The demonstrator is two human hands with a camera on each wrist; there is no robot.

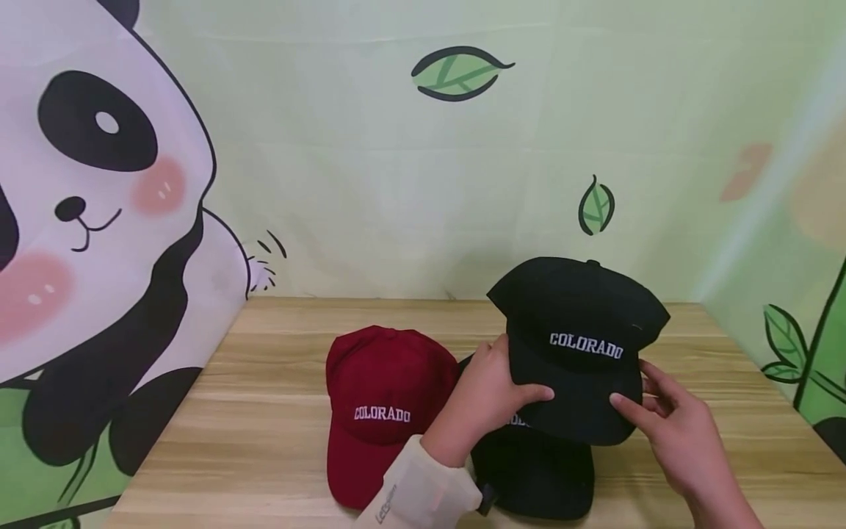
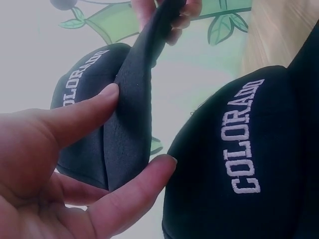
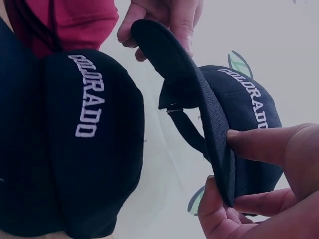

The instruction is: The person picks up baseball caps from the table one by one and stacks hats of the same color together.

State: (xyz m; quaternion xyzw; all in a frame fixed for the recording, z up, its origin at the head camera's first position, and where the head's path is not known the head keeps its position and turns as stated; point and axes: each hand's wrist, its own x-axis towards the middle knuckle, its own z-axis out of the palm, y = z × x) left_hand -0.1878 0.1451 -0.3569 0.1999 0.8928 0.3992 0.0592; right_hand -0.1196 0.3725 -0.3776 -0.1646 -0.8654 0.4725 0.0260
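A black baseball cap (image 1: 581,308) with white COLORADO lettering is held up above the table, brim toward me. My left hand (image 1: 485,389) pinches one side of its brim, thumb on top and fingers beneath. On the other side, my right hand (image 1: 681,426) pinches the brim the same way. In the right wrist view the raised cap's brim (image 3: 214,119) is seen edge-on, its back strap (image 3: 187,127) showing below. Under it, a second black cap (image 1: 538,474) lies on the table, its crown partly hidden. Left of that sits a dark red cap (image 1: 390,375), also lettered COLORADO.
The caps stand on a wood-grain table (image 1: 251,426). Behind it hangs a pale green cloth backdrop (image 1: 357,169) printed with a panda (image 1: 119,198) and leaves, meeting the table's far edge.
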